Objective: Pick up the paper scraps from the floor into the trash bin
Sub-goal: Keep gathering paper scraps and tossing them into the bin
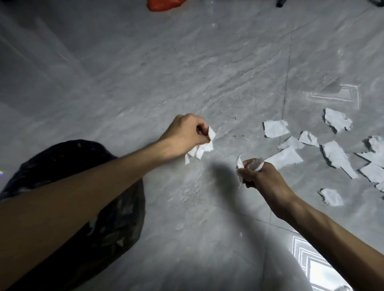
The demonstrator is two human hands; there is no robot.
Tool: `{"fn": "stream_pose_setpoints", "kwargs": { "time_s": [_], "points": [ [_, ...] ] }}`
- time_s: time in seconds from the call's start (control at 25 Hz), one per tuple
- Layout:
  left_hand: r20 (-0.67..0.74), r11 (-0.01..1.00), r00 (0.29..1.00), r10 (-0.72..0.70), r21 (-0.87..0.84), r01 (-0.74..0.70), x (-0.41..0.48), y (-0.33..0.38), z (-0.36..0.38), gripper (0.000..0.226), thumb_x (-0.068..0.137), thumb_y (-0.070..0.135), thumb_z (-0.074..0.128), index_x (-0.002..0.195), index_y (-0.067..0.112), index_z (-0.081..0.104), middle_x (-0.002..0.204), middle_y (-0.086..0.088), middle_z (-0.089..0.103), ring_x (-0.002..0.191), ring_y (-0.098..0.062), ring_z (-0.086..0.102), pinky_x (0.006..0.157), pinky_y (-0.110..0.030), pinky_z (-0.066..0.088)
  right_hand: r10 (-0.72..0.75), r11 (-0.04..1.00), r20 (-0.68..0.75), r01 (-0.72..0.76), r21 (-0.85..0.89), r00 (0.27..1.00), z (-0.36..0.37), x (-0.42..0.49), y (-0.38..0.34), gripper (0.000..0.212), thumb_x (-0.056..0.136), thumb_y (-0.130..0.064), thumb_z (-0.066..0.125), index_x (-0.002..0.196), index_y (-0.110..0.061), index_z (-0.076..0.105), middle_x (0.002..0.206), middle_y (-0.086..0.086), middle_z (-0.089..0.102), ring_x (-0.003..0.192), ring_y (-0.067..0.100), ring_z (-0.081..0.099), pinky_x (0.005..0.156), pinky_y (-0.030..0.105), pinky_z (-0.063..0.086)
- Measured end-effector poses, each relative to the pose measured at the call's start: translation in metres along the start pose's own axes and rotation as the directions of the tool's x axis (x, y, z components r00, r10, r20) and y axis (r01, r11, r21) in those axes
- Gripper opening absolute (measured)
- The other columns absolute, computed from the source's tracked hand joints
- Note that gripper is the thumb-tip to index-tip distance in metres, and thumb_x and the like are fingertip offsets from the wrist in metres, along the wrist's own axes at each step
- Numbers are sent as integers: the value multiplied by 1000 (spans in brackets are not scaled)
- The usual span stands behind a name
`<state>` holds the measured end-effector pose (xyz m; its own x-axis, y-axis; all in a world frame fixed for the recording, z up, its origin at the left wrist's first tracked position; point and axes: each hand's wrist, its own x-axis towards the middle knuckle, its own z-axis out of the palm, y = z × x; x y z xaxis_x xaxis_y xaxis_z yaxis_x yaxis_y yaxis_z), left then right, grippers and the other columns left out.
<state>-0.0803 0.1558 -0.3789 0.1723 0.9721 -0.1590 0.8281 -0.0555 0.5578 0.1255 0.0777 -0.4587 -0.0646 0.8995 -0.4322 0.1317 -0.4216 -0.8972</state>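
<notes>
My left hand [185, 135] is closed around crumpled white paper scraps [202, 147], held above the grey floor at mid-frame. My right hand [259, 176] grips other white scraps [241, 164] just to the right and nearer me. Several torn white paper scraps [336, 155] lie scattered on the floor at the right, the closest one [285, 157] just beyond my right hand. The trash bin, lined with a black bag [122, 211], stands at the lower left, partly hidden under my left forearm.
A red object [164, 4] lies at the top edge of the grey tiled floor. A dark item [280, 2] shows at the top right. A bright light patch [311, 265] falls on the floor at the lower right.
</notes>
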Motion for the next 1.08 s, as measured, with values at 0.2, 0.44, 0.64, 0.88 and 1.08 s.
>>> {"fn": "stream_pose_setpoints", "kwargs": {
  "time_s": [0.2,0.44,0.64,0.88,1.08],
  "points": [
    [-205,992,970,128,5,-130,-100,-15,-121,8,74,30,73,77,23,71,60,16,66,53,10,54,55,-4,38,-202,979,137,196,51,970,89,-14,-69,10,88,-6,58,80,-1,61,64,7,60,57,14,53,60,27,44],
    [-124,962,958,-259,59,268,-187,-137,-127,9,74,10,76,77,14,69,72,1,70,70,-7,64,72,-27,51,-577,815,256,569,113,776,210,-43,-142,4,85,-13,64,83,-15,61,68,0,61,61,13,57,59,27,47],
    [-35,897,897,-440,15,441,-210,-186,-123,18,77,13,71,82,29,66,86,1,71,80,-13,66,80,-36,53,-305,509,728,751,-420,614,248,-41,-138,41,79,-34,74,117,-24,59,112,-3,58,104,13,56,83,24,42],
    [-129,903,895,-428,-30,428,-193,-170,-120,25,79,6,57,88,29,65,88,5,68,75,-5,62,63,-17,44,-276,455,462,537,-710,843,228,-23,-123,46,80,-42,64,115,-14,56,109,12,61,97,31,61,80,34,51],
    [-140,934,925,-353,-4,356,-167,-133,-111,22,79,10,58,91,26,67,87,6,69,72,-4,60,65,-14,42,-44,745,376,281,-605,926,206,-23,-120,37,81,-24,51,50,-6,57,41,9,60,33,17,55,39,18,41]
  ]
}}
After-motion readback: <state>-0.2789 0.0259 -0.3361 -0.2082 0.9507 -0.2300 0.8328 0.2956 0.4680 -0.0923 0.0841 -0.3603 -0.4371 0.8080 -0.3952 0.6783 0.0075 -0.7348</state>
